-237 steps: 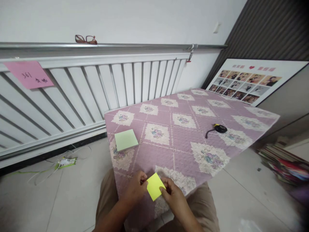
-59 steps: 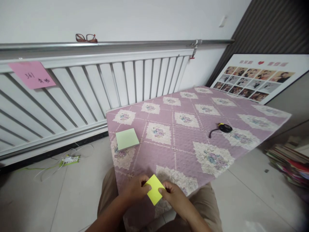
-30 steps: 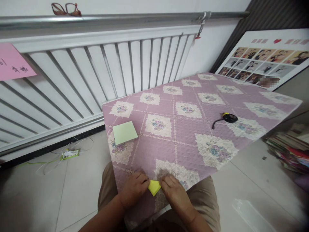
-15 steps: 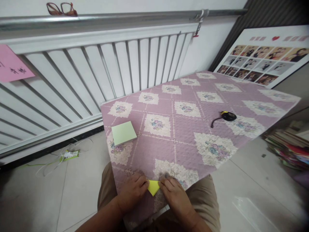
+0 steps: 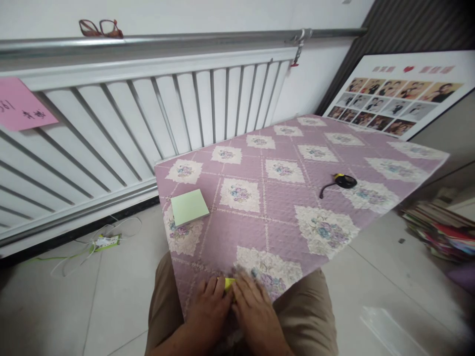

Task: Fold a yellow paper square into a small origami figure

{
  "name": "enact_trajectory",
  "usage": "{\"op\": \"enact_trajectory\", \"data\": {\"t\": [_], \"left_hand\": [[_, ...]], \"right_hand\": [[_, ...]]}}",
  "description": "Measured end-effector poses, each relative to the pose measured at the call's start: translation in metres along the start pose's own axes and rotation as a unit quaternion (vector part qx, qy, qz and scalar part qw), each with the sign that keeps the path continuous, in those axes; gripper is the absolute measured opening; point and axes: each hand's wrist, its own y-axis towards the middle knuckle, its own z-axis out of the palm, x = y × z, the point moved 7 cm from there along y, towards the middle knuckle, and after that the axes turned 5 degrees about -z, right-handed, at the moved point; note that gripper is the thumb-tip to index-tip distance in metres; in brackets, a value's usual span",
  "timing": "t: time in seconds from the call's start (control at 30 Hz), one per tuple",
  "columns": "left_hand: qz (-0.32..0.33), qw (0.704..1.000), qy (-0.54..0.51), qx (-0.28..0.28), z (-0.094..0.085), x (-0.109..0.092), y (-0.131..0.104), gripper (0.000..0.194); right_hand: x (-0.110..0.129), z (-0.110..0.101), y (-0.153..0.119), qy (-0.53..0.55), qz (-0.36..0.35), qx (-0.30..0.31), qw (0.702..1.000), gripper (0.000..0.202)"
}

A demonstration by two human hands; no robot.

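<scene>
A small piece of yellow paper (image 5: pixel 228 284) lies at the near end of the table, mostly covered by my hands. My left hand (image 5: pixel 211 304) is closed on its left side, fingers together. From the right, my right hand (image 5: pixel 254 304) presses on it, its fingers side by side and slightly blurred. The two hands touch or nearly touch over the paper. Beyond them to the left sits a pale green pad of sticky notes (image 5: pixel 190 206). Farther right on the cloth is a black and yellow object with a short strap (image 5: pixel 345 181).
The table (image 5: pixel 237 230) has a purple floral cloth and stands against a white radiator (image 5: pixel 204 104). Glasses (image 5: pixel 100 29) rest on the pipe above. A photo board (image 5: pixel 397 99) leans at the back right. A power strip (image 5: pixel 107 242) and stacked papers (image 5: pixel 441 230) flank the table.
My hands have come closer together and now cover most of the yellow paper, which showed as a triangle between them before. The view has tilted slightly upward.
</scene>
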Motion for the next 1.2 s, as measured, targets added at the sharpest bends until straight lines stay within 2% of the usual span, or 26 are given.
{"op": "enact_trajectory", "data": {"t": [0.1, 0.23, 0.43, 0.6, 0.67, 0.77, 0.93, 1.2], "left_hand": [[0.011, 1.0, -0.01, 0.005, -0.005, 0.002, 0.0, 0.045], [0.04, 0.999, -0.009, -0.009, -0.004, 0.008, -0.005, 0.046], [0.017, 0.999, -0.007, -0.034, -0.003, 0.017, -0.009, 0.054], [0.079, 0.997, -0.015, 0.009, -0.006, 0.015, -0.007, 0.064], [0.082, 0.996, -0.009, 0.027, -0.004, 0.018, -0.006, 0.063], [0.067, 0.997, 0.007, 0.033, -0.001, 0.021, -0.007, 0.057], [0.025, 0.999, 0.029, -0.008, 0.001, 0.023, -0.01, 0.052], [-0.046, 0.997, 0.053, -0.023, 0.007, 0.027, -0.014, 0.059]], "right_hand": [[0.009, 0.008, 0.001, 0.035, -0.015, 0.005, 0.999, 0.042], [0.01, 0.014, -0.007, 0.036, -0.028, -0.003, 0.999, 0.049], [0.01, 0.015, -0.009, 0.029, -0.043, 0.004, 0.999, 0.058], [0.011, 0.014, -0.01, 0.028, -0.043, 0.014, 0.999, 0.06], [0.009, 0.015, -0.014, 0.025, -0.042, 0.018, 0.999, 0.063], [0.002, 0.016, -0.021, 0.009, -0.039, 0.017, 0.999, 0.064], [-0.01, 0.015, -0.03, -0.026, -0.035, 0.007, 0.999, 0.06], [-0.027, 0.005, -0.036, -0.03, 0.017, -0.01, 0.999, 0.05]]}}
